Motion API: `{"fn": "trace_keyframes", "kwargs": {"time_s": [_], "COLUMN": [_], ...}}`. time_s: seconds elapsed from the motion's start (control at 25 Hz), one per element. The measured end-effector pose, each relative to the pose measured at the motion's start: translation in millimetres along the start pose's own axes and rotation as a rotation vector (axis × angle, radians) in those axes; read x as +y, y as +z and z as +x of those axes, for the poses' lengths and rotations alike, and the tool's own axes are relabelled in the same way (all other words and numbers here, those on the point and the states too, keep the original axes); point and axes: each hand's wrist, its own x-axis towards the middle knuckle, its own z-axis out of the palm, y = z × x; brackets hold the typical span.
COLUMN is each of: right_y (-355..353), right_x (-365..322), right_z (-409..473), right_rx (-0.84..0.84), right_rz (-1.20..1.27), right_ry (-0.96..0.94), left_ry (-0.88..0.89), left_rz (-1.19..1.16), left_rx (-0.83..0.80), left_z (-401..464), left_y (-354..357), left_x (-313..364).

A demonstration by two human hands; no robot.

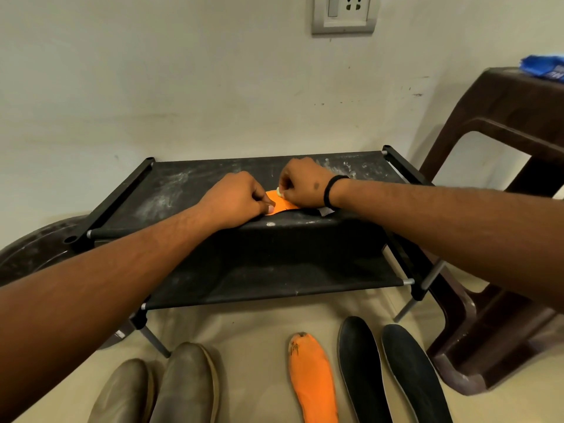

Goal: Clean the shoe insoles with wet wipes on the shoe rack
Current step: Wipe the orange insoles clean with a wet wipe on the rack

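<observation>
Right hand (302, 186) pinches a small pale wad, probably a wipe (279, 192), against the orange insole (282, 206). Left hand (236, 199), fingers curled, presses the insole down on the rack (213, 190) top shelf. On the floor: second orange insole (314, 380), two black insoles (387, 374), shoes (158, 389).

Both forearms are showing bare, no sleeves reaching the wrists. Right hand (305, 184) is wearing a thin black band (332, 190) round the wrist, small dark mark showing on its back. Left hand (235, 196) is wearing nothing.
</observation>
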Motion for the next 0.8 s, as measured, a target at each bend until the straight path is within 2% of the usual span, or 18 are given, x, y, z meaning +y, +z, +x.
{"fn": "trace_keyframes", "kwargs": {"time_s": [0.16, 0.28, 0.4, 0.52, 0.68, 0.8], "right_y": [-18, -22, -10, -6, -18, -20], "right_x": [21, 31, 16, 10, 25, 16], "right_z": [-2, -3, -5, -9, -7, -8], "right_rx": [0.042, 0.054, 0.017, -0.033, 0.036, 0.044], "right_rz": [-0.276, -0.177, -0.085, -0.092, -0.246, -0.19], "right_ry": [0.143, 0.228, 0.132, 0.044, 0.155, 0.221], "left_ry": [0.002, 0.004, -0.002, -0.007, 0.004, -0.009], "left_rz": [-0.023, -0.018, -0.021, -0.021, -0.017, -0.03], "left_rx": [-0.016, -0.031, -0.026, -0.011, -0.023, -0.025], "left_z": [1, 2, 2, 2, 2, 3], "left_y": [0, 0, 0, 0, -1, -1], "left_x": [1, 1, -1, -1, 0, 0]}}
